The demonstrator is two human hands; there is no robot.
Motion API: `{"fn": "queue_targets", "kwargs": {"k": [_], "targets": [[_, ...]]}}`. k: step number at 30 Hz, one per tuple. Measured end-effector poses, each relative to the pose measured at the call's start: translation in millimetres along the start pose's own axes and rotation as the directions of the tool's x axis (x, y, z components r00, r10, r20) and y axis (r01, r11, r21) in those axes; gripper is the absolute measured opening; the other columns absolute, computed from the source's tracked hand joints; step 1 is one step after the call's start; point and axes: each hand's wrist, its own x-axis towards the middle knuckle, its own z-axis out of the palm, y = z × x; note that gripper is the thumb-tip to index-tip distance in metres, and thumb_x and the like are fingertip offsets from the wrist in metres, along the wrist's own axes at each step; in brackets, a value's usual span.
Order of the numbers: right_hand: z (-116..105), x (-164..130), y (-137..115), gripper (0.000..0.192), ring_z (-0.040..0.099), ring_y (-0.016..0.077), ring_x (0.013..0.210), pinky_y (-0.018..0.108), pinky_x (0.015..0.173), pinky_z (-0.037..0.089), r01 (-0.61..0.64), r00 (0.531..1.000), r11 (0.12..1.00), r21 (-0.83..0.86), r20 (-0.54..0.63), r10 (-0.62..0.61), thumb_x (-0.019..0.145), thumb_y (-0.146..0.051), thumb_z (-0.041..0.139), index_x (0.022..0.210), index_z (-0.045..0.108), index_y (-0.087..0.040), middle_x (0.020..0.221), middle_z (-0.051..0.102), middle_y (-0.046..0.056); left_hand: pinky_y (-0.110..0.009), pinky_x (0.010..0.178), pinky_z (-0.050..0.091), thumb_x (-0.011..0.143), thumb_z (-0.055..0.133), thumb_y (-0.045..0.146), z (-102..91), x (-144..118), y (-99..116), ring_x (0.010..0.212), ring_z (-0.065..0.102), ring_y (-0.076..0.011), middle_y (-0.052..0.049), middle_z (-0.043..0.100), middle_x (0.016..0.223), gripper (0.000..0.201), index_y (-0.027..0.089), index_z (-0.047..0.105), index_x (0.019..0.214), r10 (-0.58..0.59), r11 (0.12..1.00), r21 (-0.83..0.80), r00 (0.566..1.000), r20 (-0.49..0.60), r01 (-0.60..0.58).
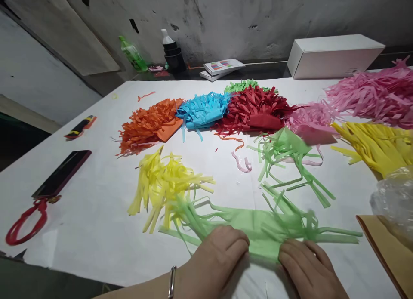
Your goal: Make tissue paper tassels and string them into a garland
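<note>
A sheet of light green tissue paper (pixel 254 226), cut into fringes at both ends, lies spread before me on the table. My left hand (pixel 219 258) is closed on its near edge, fingertips pressed on the paper. About a palm's width to the right, my right hand (pixel 306 266) grips the same edge with curled fingers. The thumbs are mostly hidden. Just beyond the paper's left end is a bunch of yellow fringed tissue paper (pixel 161 183). Another light green fringed piece (pixel 285 146) lies beyond the right end.
Across the back sit orange (pixel 155 120), blue (pixel 204 109), red (pixel 258 107) and pink (pixel 374 92) fringed bundles. At left lie a phone (pixel 63 172) with a red strap and a utility knife (pixel 79 127). A white box (pixel 335 56) stands by the wall; brown card (pixel 390 247) is at right.
</note>
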Motion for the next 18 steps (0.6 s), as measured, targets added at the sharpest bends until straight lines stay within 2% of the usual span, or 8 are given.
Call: {"fn": "queue_targets", "kwargs": {"k": [2,4,6,11,16,18], "targets": [[0,13,-2,0.023,0.064,0.0191,0.078,0.036,0.085,0.037,-0.081,0.996,0.997,-0.002,0.028,0.081,0.099,-0.010,0.038,0.099,0.059,-0.019,0.082,0.069,0.003,-0.029,0.068,0.048,0.100,0.041,0.016,-3.8,9,-2,0.076,0.060,-0.0190,-0.005,0.067,0.088,0.017,0.018,0.056,0.093,-0.114,0.992,0.058,0.992,0.045,0.111],[2,26,-1,0.023,0.053,0.0164,0.059,0.033,0.073,0.035,-0.146,0.989,0.989,-0.016,0.034,0.146,0.100,-0.011,0.037,0.092,0.056,-0.019,0.066,0.057,-0.001,-0.029,0.059,0.044,0.102,0.041,0.021,-9.3,19,-4,0.065,0.059,-0.0182,-0.002,0.064,0.078,0.023,0.020,0.055,0.083,-0.219,0.966,0.163,0.971,0.099,0.201],[6,35,2,0.024,0.044,0.0153,0.051,0.032,0.067,0.031,-0.179,0.983,0.982,-0.060,0.022,0.180,0.102,-0.014,0.037,0.084,0.053,-0.020,0.058,0.048,-0.004,-0.029,0.055,0.042,0.102,0.043,0.024,-14.7,29,-6,0.060,0.059,-0.0181,-0.001,0.064,0.074,0.025,0.020,0.054,0.080,-0.300,0.931,0.256,0.946,0.127,0.260],[18,45,11,0.027,0.045,0.0156,0.047,0.031,0.064,0.029,-0.241,0.968,0.953,-0.181,0.019,0.249,0.104,-0.023,0.041,0.078,0.048,-0.022,0.053,0.047,-0.006,-0.030,0.054,0.041,0.103,0.042,0.027,-21.8,42,-8,0.061,0.065,-0.0217,-0.004,0.068,0.071,0.027,0.018,0.059,0.084,-0.432,0.852,0.403,0.883,0.183,0.333],[21,55,7,0.035,0.042,0.0162,0.043,0.033,0.059,0.026,-0.275,0.959,0.914,-0.299,-0.017,0.283,0.105,-0.030,0.041,0.070,0.043,-0.024,0.049,0.046,-0.006,-0.031,0.054,0.044,0.103,0.043,0.027,-26.7,52,-6,0.062,0.069,-0.0253,-0.006,0.072,0.073,0.026,0.018,0.061,0.088,-0.470,0.833,0.431,0.855,0.220,0.347],[18,59,7,0.034,0.048,0.0178,0.049,0.034,0.062,0.030,-0.310,0.949,0.892,-0.328,-0.049,0.312,0.104,-0.029,0.040,0.072,0.047,-0.023,0.054,0.051,-0.003,-0.031,0.054,0.045,0.103,0.042,0.028,-27.8,55,-6,0.062,0.070,-0.0267,-0.007,0.072,0.072,0.026,0.018,0.061,0.088,-0.483,0.824,0.447,0.846,0.228,0.350]]}}
